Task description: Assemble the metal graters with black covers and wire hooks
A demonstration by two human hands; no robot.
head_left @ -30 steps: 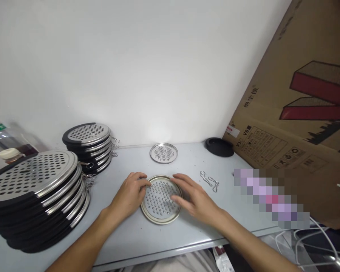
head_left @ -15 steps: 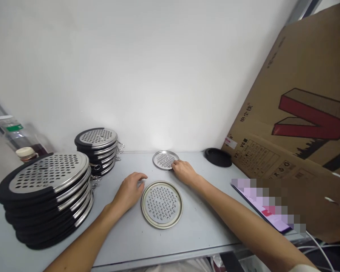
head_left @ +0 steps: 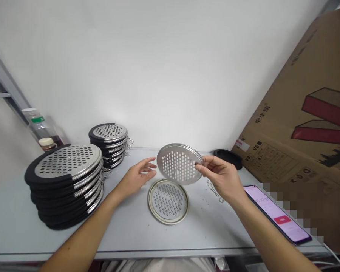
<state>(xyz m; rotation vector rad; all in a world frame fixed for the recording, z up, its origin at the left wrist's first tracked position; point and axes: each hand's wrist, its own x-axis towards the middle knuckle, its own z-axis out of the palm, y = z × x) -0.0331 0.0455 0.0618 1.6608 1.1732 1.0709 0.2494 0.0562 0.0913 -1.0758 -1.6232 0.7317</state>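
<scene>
A round metal grater plate (head_left: 178,166) is raised and tilted above the table, its right edge pinched in my right hand (head_left: 222,175). Just left of that plate, my left hand (head_left: 138,174) has its fingers apart and holds nothing. Below lies a second round grater plate (head_left: 169,201) with a raised rim, flat on the table. Wire clips (head_left: 214,190) rest on the table by my right hand, partly hidden by it. Behind, a black ring-shaped piece (head_left: 229,158) sits near the wall.
Stacks of black-edged graters stand at left, a larger near stack (head_left: 65,189) and a smaller far stack (head_left: 109,145). Bottles (head_left: 47,128) are behind them. A phone (head_left: 277,213) and a big cardboard box (head_left: 297,124) bound the right of the grey table (head_left: 130,238).
My right hand has lifted the far grater plate off the table, tilting it and bringing it nearer. My left hand has moved up beside it with fingers spreading. The view has shifted.
</scene>
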